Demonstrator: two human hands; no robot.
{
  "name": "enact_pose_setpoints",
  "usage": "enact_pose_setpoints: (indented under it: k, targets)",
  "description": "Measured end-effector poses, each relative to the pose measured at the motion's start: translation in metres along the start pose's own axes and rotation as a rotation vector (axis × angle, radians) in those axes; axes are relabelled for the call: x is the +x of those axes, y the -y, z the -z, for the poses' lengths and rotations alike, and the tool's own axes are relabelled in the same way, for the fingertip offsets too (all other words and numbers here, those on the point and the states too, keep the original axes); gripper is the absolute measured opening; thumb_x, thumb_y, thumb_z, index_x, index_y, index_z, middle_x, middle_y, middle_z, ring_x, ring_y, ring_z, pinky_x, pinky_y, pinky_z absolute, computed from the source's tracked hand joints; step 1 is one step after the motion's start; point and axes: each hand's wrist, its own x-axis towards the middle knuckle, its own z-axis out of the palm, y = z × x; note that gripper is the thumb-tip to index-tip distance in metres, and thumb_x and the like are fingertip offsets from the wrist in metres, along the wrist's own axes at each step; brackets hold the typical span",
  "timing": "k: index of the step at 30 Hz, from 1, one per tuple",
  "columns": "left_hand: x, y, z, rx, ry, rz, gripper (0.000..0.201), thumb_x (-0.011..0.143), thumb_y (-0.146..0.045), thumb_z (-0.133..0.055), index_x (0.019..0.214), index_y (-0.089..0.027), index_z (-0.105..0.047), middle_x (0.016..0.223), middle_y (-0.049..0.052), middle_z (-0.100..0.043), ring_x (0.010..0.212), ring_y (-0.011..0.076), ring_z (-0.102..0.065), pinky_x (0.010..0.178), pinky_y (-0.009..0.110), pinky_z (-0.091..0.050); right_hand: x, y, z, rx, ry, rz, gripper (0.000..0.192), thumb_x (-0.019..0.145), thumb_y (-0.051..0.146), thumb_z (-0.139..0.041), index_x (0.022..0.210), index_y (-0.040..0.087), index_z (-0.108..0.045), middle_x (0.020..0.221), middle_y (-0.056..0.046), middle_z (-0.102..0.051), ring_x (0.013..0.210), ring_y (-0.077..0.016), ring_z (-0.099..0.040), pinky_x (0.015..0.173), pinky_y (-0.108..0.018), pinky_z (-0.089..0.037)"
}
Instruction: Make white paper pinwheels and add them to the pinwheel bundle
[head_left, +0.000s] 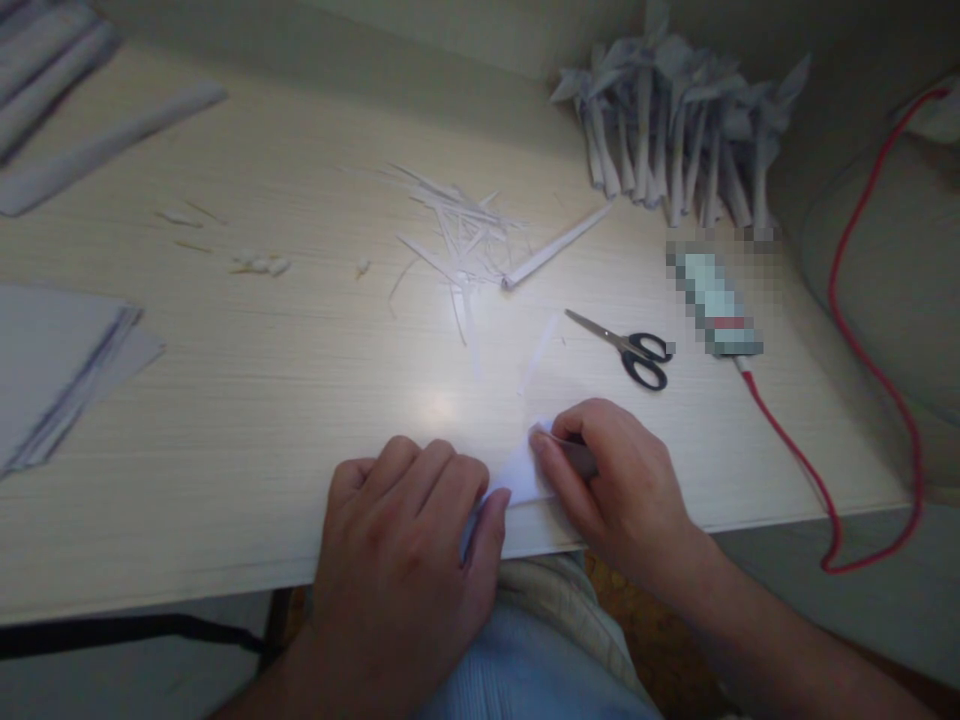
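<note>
A sheet of white paper (523,476) lies at the table's front edge between my hands, partly hidden under them. My left hand (412,530) is closed on its left side, fingers curled over it and the thumb along the near edge. With thumb and fingertips my right hand (615,470) pinches the paper's upper right corner, which lifts slightly. Beyond my right hand lies a pair of scissors (621,345) with black handles, blades shut and pointing left. A thin paper strip (538,352) rests just past the sheet.
Thin paper offcuts (465,230) and a rolled paper stick (559,247) lie mid-table. Paper figures on rolled legs (679,130) stand at the back right. A phone (716,300) has a red cable (787,440). Paper sheets (60,370) and cotton swab pieces (259,264) lie left.
</note>
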Motion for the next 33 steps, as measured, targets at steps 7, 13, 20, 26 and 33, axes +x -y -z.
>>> enact_pose_setpoints:
  k: [7, 13, 20, 26, 33]
  targets:
    - [-0.005, 0.007, 0.005, -0.178, 0.016, -0.089, 0.026, 0.092, -0.011, -0.060, 0.110, -0.026, -0.071, 0.114, 0.002, -0.077, 0.108, 0.0290, -0.062, 0.093, 0.049, -0.041, 0.000, 0.000, -0.001, 0.019, -0.002, -0.018, 0.010, 0.098, 0.023, -0.059, 0.090, 0.019, -0.058, 0.081, -0.005, -0.063, 0.074, -0.0206, -0.058, 0.068, -0.035, -0.044]
    - [-0.007, 0.016, 0.003, -0.208, 0.102, -0.198, 0.052, 0.087, -0.003, -0.056, 0.127, -0.033, -0.070, 0.135, -0.006, -0.073, 0.133, 0.0310, -0.056, 0.116, 0.059, -0.027, -0.003, -0.002, -0.003, 0.027, -0.045, -0.019, 0.012, 0.097, 0.019, -0.059, 0.108, 0.015, -0.059, 0.091, -0.007, -0.065, 0.081, -0.0221, -0.061, 0.072, -0.037, -0.048]
    - [-0.001, 0.018, 0.003, -0.231, 0.100, -0.219, 0.046, 0.087, -0.008, -0.058, 0.118, -0.038, -0.075, 0.133, -0.009, -0.073, 0.127, 0.0341, -0.058, 0.111, 0.063, -0.028, -0.001, 0.000, 0.002, 0.000, -0.132, 0.015, 0.002, 0.094, 0.016, -0.062, 0.093, 0.016, -0.065, 0.093, -0.010, -0.064, 0.091, -0.0259, -0.060, 0.080, -0.043, -0.049]
    - [-0.002, 0.018, 0.002, -0.218, 0.091, -0.206, 0.039, 0.093, -0.013, -0.059, 0.120, -0.036, -0.074, 0.131, -0.008, -0.074, 0.128, 0.0325, -0.058, 0.113, 0.063, -0.028, -0.036, 0.033, 0.005, 0.008, -0.204, 0.074, 0.017, 0.091, 0.016, -0.069, 0.106, 0.022, -0.071, 0.100, -0.006, -0.073, 0.100, -0.0281, -0.062, 0.096, -0.053, -0.043]
    - [-0.001, 0.015, -0.005, -0.155, 0.035, -0.201, 0.036, 0.093, -0.011, -0.057, 0.114, -0.033, -0.076, 0.127, -0.007, -0.077, 0.128, 0.0313, -0.061, 0.113, 0.063, -0.031, -0.082, 0.035, -0.010, -0.145, -0.014, 0.084, 0.061, 0.098, 0.043, -0.064, 0.149, 0.013, -0.049, 0.152, -0.015, -0.058, 0.144, -0.0342, -0.049, 0.125, -0.058, -0.015]
